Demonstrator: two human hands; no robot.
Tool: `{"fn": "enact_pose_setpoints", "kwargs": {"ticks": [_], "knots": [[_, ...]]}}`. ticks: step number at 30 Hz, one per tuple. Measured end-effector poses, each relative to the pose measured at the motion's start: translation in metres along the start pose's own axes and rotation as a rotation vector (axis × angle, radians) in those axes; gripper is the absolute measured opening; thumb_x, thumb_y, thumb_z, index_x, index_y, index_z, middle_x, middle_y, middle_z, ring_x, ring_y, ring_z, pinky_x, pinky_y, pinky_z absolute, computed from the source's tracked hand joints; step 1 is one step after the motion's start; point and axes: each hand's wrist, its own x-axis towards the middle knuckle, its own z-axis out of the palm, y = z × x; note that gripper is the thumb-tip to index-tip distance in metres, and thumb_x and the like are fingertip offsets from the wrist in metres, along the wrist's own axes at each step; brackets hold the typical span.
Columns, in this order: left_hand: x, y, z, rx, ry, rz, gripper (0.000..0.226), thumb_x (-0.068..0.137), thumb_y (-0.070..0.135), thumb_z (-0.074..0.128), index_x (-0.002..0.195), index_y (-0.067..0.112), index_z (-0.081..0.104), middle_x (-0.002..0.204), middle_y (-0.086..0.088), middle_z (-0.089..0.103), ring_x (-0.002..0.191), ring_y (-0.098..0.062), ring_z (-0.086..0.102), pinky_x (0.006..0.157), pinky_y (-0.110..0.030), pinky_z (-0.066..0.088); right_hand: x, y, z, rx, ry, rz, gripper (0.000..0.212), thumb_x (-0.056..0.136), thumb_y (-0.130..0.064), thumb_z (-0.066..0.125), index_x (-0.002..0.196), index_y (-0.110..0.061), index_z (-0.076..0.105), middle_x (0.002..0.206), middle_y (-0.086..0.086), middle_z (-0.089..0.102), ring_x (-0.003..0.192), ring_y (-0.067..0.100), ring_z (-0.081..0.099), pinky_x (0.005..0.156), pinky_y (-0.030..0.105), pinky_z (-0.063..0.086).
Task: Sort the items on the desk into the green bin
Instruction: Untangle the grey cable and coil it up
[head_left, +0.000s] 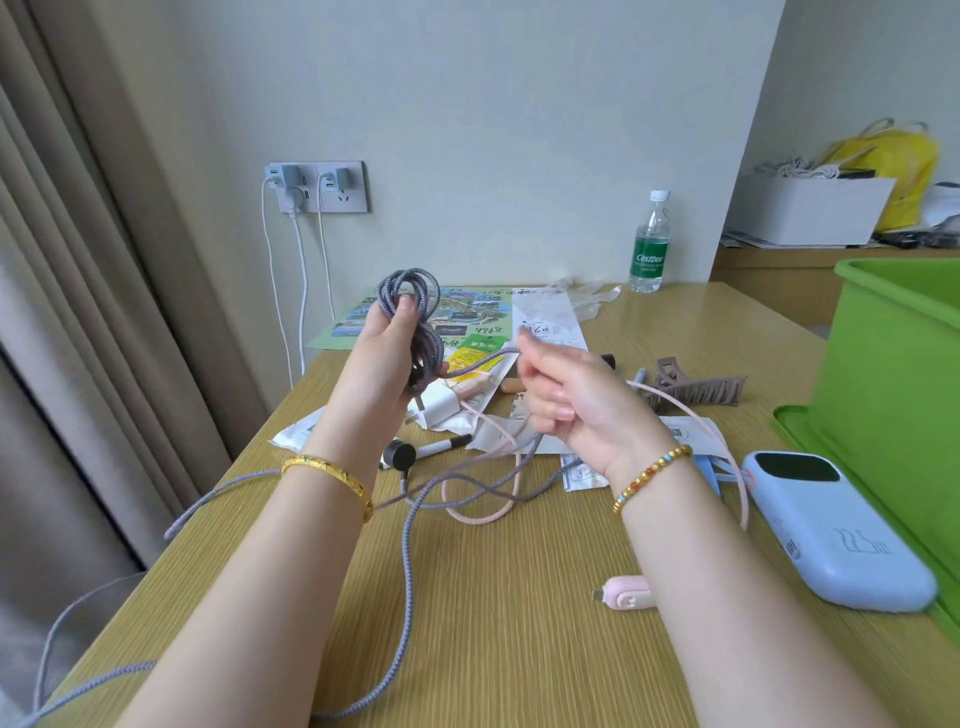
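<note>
Left hand (387, 358) raised above the bench's far-left part, fingers closed around coiled grey cable (410, 306), keeping loops tidy for binning. Right hand (566, 400) pinches loose strand, feeding slack. Green bin (893, 364) at right edge.

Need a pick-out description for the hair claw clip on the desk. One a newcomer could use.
Start at the green bin on the desk's right side. Just left of its base, beyond the right hand, lies the hair claw clip. It is the only taupe-brown, toothed plastic piece; the nearby power bank is smooth pale blue, and the cable by it is thin and pink.
</note>
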Motion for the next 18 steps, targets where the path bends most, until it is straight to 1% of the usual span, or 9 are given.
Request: {"fn": "enact_pose_setpoints", "kwargs": {"ticks": [2, 3, 5, 7, 9, 11, 13, 15, 18], "knots": [[0.000, -0.003, 0.000, 0.105, 0.021, 0.065, 0.014, 0.098, 0.035, 0.040, 0.096, 0.029, 0.052, 0.074, 0.002, 0.048, 0.044, -0.001, 0.055, 0.061, -0.029, 0.048, 0.000, -0.003, -0.003, 0.154, -0.011, -0.056, 0.035, 0.082, -0.036, 0.056, 0.058, -0.016, 0.039, 0.037, -0.009, 0.027, 0.032, 0.004, 0.023, 0.051, 0.022, 0.051], [0.000, -0.004, 0.000, 0.133, 0.041, 0.092, 0.014, 0.097, 0.036, 0.040, 0.097, 0.031, 0.052, 0.074, 0.004, 0.048, 0.043, 0.001, 0.054, 0.065, -0.031, 0.050, 0.001, -0.005, -0.005, 0.233, -0.026, -0.078, 0.033, 0.082, -0.036, 0.055, 0.060, -0.016, 0.039, 0.038, -0.009, 0.029, 0.033, 0.004, 0.025, 0.049, 0.020, 0.049], [0.001, -0.005, -0.001, 0.192, 0.079, 0.123, 0.015, 0.097, 0.039, 0.039, 0.100, 0.032, 0.052, 0.077, 0.008, 0.049, 0.059, -0.002, 0.059, 0.071, -0.032, 0.055, 0.000, -0.007, -0.007, 0.308, -0.052, -0.100, 0.025, 0.084, -0.033, 0.053, 0.070, -0.013, 0.051, 0.041, -0.009, 0.033, 0.034, 0.002, 0.026, 0.035, 0.013, 0.031], [0.001, -0.004, -0.002, 0.295, 0.094, 0.157, 0.015, 0.096, 0.041, 0.039, 0.089, 0.035, 0.051, 0.076, 0.009, 0.050, 0.077, -0.014, 0.057, 0.081, -0.031, 0.053, 0.001, -0.006, -0.006, 0.271, -0.047, -0.146, 0.022, 0.084, -0.028, 0.053, 0.084, -0.007, 0.061, 0.045, -0.009, 0.036, 0.035, 0.001, 0.026, 0.032, 0.013, 0.020], [-0.002, -0.004, -0.001, 0.454, 0.069, 0.202, 0.020, 0.097, 0.040, 0.038, 0.081, 0.033, 0.048, 0.075, 0.011, 0.052, 0.073, -0.008, 0.053, 0.068, -0.012, 0.046, 0.002, -0.003, -0.003, 0.198, -0.008, -0.210, 0.019, 0.088, -0.020, 0.052, 0.091, -0.006, 0.064, 0.046, -0.009, 0.037, 0.037, 0.002, 0.029, 0.036, 0.013, 0.024], [-0.006, -0.004, 0.003, 0.595, -0.021, 0.224, 0.018, 0.097, 0.039, 0.038, 0.085, 0.030, 0.048, 0.077, 0.008, 0.053, 0.071, -0.005, 0.050, 0.058, -0.013, 0.039, 0.002, -0.001, -0.002, 0.164, 0.033, -0.248, 0.018, 0.092, -0.014, 0.049, 0.092, -0.007, 0.066, 0.047, -0.009, 0.038, 0.041, 0.003, 0.032, 0.040, 0.014, 0.032], [-0.010, -0.005, 0.007, 0.651, -0.128, 0.235, 0.021, 0.097, 0.039, 0.037, 0.090, 0.024, 0.049, 0.079, 0.004, 0.052, 0.075, -0.008, 0.050, 0.063, -0.021, 0.036, 0.002, -0.001, -0.001, 0.166, 0.048, -0.257, 0.020, 0.093, -0.012, 0.048, 0.089, -0.008, 0.067, 0.048, -0.008, 0.039, 0.043, 0.004, 0.033, 0.042, 0.014, 0.033], [-0.013, -0.005, 0.010, 0.629, -0.253, 0.271, 0.024, 0.096, 0.042, 0.039, 0.085, 0.022, 0.049, 0.070, 0.007, 0.048, 0.062, 0.004, 0.047, 0.058, -0.011, 0.037, 0.002, 0.000, -0.002, 0.157, 0.046, -0.257, 0.021, 0.093, -0.011, 0.048, 0.086, -0.009, 0.068, 0.048, -0.008, 0.039, 0.043, 0.004, 0.033, 0.041, 0.014, 0.032], [-0.020, -0.005, 0.012, 0.597, -0.476, 0.284, 0.013, 0.090, 0.035, 0.054, 0.082, 0.026, 0.050, 0.054, 0.017, 0.047, 0.046, 0.004, 0.042, 0.046, -0.006, 0.034, 0.002, 0.000, -0.001, 0.059, 0.049, -0.264, 0.020, 0.093, -0.013, 0.049, 0.088, -0.008, 0.067, 0.047, -0.008, 0.040, 0.044, 0.004, 0.034, 0.042, 0.014, 0.031]]}}
